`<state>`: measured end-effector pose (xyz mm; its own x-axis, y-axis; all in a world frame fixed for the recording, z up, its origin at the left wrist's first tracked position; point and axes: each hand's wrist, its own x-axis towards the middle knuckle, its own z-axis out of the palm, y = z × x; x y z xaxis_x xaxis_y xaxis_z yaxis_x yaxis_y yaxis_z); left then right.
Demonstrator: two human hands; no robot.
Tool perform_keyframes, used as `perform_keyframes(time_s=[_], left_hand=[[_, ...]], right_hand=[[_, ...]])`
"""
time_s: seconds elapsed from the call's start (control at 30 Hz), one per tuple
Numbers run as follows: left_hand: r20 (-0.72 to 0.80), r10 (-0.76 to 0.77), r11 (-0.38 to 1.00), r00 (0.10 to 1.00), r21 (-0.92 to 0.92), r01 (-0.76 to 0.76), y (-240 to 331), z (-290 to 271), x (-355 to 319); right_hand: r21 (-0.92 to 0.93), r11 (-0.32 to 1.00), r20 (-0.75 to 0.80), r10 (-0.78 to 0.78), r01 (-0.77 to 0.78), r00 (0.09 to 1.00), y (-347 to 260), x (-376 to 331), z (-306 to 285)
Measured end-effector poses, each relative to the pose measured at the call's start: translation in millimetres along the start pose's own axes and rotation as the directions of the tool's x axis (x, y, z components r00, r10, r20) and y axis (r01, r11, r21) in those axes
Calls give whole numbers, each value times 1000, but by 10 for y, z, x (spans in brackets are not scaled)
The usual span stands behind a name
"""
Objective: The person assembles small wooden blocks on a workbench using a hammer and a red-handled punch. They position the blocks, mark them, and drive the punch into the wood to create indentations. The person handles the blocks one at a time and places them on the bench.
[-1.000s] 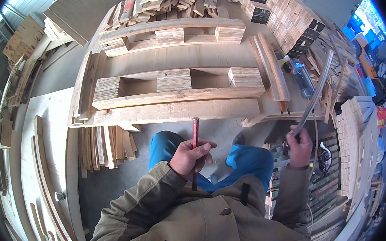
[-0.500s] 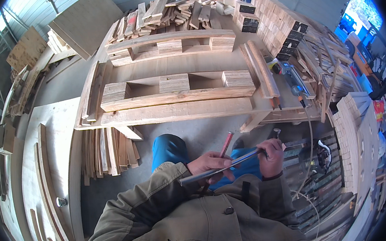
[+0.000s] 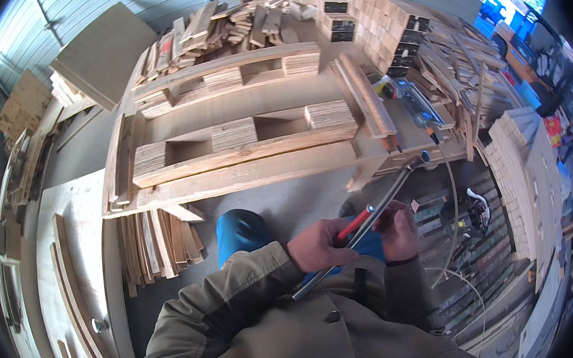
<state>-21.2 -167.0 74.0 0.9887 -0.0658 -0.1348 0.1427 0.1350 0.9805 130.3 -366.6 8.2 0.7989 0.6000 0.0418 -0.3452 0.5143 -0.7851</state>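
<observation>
My left hand [image 3: 317,245], in front of my body, is closed around a red stick-like tool [image 3: 354,225] with a shiny round end. It also grips a long, thin silver metal rod [image 3: 400,178] that slants from near my jacket up to the right. The rod's far end carries a short round head. Close beside the rod is my right hand [image 3: 398,232], its fingers curled and smeared by motion. Whether it touches the rod is hard to make out. The exact kinds of both tools cannot be told.
Ahead stands a wooden workbench [image 3: 245,177] bearing two block-and-board frames [image 3: 234,134] and loose boards. Stacked wood blocks [image 3: 382,21] rise at the far right. A power tool [image 3: 422,114] lies on the bench's right side. A pale hose [image 3: 455,197] hangs down beside a slatted pallet [image 3: 449,287].
The rod has swung steeper, its headed end moving up and right. My right hand has shifted off its earlier grip near that end. The red tool has tilted rightward; the view has turned slightly.
</observation>
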Motion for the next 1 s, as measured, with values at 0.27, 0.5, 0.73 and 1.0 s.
perform_keyframes(time_s=[0.27, 0.5, 0.73, 1.0], left_hand=[[-2, -32, 971, 999, 238, 32, -266, 73, 171], [-147, -131, 989, 980, 50, 139, -205, -168, 295], [-564, 288, 899, 774, -118, -421, 387, -930, 745], [-531, 499, 718, 685, -188, -670, 835, -1479, 1735]], right_hand=[[24, 971, -200, 239, -239, 950, 246, 2, 35], [179, 981, -315, 134, -80, 940, 69, 135, -425], [308, 938, -477, 295, -157, 828, 418, -25, -1241], [475, 847, -382, 443, -238, 811, 672, -26, -1501]])
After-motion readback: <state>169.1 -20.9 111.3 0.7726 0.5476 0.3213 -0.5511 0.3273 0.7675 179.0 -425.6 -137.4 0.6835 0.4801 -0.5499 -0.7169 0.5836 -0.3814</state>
